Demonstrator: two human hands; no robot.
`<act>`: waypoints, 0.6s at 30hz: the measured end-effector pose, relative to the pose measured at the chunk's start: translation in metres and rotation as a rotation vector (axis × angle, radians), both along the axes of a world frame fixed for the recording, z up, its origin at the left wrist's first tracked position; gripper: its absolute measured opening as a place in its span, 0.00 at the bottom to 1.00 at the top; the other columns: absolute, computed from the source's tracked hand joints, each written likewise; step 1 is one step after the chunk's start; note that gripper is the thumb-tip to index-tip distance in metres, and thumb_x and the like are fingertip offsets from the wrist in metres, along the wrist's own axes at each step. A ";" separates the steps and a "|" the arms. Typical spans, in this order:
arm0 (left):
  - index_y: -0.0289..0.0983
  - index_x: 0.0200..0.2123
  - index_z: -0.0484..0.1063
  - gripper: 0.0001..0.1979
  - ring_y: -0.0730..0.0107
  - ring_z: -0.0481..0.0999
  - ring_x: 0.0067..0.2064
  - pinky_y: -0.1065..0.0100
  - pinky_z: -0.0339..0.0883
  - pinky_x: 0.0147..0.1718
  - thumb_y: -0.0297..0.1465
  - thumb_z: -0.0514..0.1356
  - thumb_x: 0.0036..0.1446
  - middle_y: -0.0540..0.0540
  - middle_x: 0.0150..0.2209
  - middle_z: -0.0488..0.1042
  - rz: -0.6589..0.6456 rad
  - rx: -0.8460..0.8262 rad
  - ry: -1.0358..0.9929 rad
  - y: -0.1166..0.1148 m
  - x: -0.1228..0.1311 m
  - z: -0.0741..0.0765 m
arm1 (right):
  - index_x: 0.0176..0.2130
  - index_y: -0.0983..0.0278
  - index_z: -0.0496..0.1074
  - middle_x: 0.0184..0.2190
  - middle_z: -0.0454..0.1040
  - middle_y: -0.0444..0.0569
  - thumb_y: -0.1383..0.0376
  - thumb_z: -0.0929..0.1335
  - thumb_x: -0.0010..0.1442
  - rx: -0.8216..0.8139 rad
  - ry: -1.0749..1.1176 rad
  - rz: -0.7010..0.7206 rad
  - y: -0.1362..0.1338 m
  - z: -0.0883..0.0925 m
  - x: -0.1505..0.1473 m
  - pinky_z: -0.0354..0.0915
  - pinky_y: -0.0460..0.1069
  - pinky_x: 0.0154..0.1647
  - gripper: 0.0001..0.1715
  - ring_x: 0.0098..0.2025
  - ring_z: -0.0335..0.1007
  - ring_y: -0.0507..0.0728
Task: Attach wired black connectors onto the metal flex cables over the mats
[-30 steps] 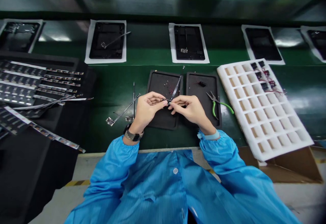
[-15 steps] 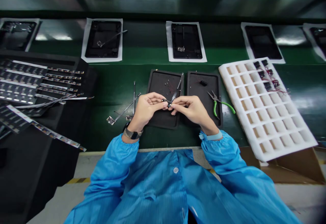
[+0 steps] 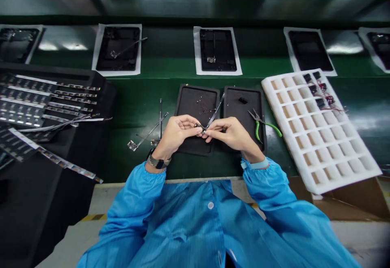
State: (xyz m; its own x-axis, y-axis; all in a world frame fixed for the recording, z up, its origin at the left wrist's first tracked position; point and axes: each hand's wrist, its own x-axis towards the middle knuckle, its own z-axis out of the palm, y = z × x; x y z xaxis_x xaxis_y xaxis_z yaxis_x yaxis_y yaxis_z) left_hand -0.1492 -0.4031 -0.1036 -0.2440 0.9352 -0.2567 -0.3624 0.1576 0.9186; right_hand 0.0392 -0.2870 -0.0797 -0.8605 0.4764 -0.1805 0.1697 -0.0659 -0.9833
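A small circuit board [image 3: 198, 126] is pinched between the fingertips of both hands, above the left black tray [image 3: 198, 148]. Its flat ribbon cable [image 3: 217, 110] sticks up and to the right. My left hand [image 3: 183, 133] grips the board's left side, thumb in front. On the right side, my right hand [image 3: 230, 133] closes its thumb and fingers on the board by the base of the cable. Fingertips hide much of the board. Thin red wires [image 3: 207, 107] and tiny bits lie in the tray behind the hands.
Green-handled pliers [image 3: 258, 122] lie across the right black tray [image 3: 243, 91], near a small black part [image 3: 243, 100]. Loose boards with cables [image 3: 133, 145] lie at left. A white foam tray [image 3: 335, 150] stands right, strips of flex parts [image 3: 55, 154] left. Tablet housings [image 3: 217, 50] line the back.
The tablet housings along the back have shifted slightly left. Both hands have come slightly lower with the board, and its cable leans more to the right.
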 end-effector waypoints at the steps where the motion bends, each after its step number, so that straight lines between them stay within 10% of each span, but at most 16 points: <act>1: 0.35 0.34 0.83 0.16 0.63 0.85 0.31 0.65 0.80 0.36 0.34 0.80 0.43 0.44 0.29 0.83 0.001 0.000 0.003 0.000 0.000 0.000 | 0.35 0.64 0.83 0.33 0.86 0.52 0.49 0.79 0.60 0.002 -0.003 0.002 -0.001 0.000 -0.001 0.81 0.53 0.40 0.21 0.33 0.85 0.60; 9: 0.36 0.35 0.82 0.13 0.66 0.84 0.30 0.67 0.80 0.37 0.31 0.79 0.47 0.46 0.29 0.83 0.157 0.143 -0.008 -0.002 -0.011 0.012 | 0.42 0.60 0.84 0.42 0.85 0.50 0.54 0.75 0.67 0.519 -0.039 -0.132 0.027 0.009 0.007 0.73 0.58 0.53 0.12 0.46 0.81 0.63; 18: 0.37 0.35 0.77 0.17 0.68 0.82 0.30 0.67 0.79 0.34 0.33 0.79 0.45 0.49 0.29 0.80 0.417 0.244 -0.018 -0.005 -0.038 0.015 | 0.39 0.62 0.82 0.42 0.75 0.57 0.63 0.73 0.67 1.132 -0.375 -0.085 0.067 -0.030 -0.018 0.69 0.63 0.52 0.05 0.49 0.69 0.68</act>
State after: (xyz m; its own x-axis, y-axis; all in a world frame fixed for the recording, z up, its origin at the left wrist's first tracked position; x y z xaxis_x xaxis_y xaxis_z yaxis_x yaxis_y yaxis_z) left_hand -0.1868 -0.4077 -0.0889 -0.6089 0.7917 -0.0498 -0.3648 -0.2237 0.9038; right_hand 0.0211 -0.2205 -0.1100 -0.8017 0.5798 0.1454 0.4957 0.7808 -0.3804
